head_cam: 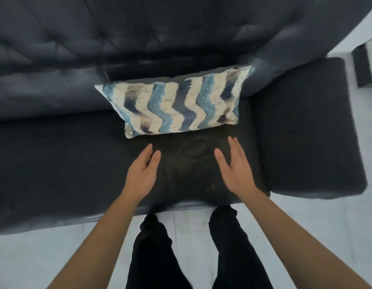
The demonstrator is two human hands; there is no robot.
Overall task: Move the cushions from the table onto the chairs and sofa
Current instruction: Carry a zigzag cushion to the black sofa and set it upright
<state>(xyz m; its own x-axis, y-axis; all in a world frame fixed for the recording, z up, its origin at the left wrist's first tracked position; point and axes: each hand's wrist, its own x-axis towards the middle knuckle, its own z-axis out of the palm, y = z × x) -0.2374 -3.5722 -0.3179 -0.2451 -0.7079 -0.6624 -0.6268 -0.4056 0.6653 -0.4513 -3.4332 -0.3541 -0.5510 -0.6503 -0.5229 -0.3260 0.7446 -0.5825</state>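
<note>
Cushion (176, 103) with blue, navy and cream zigzags lies on the sofa (55, 155), at the right end of the seat. Its back edge leans up against the tufted backrest (97, 38), and its right corner sits close to the broad armrest (306, 132). It lies a little askew, the left end nearer the front of the seat than the right.

The person stands at the front edge of the sofa, both bare arms stretched forward over the seat. The left hand (142, 174) and the right hand (235, 170) are both empty, fingers straight and loosely together, palms turned down and slightly toward each other. They are set apart from one another, just in front of the cushion, and neither touches it. I cannot tell whether the palms rest on the seat or hover just above it.

Under and between the hands the seat shows a darker, brownish square patch (191, 170) with faint rings in it. It may be a flat dark cushion, but I cannot say for sure.

Below the arms are the person's legs in black trousers (151, 257), standing on a pale floor (35, 257). Beyond the armrest, at the upper right, a small dark and white object (366, 65) is blurred past telling what it is.
</note>
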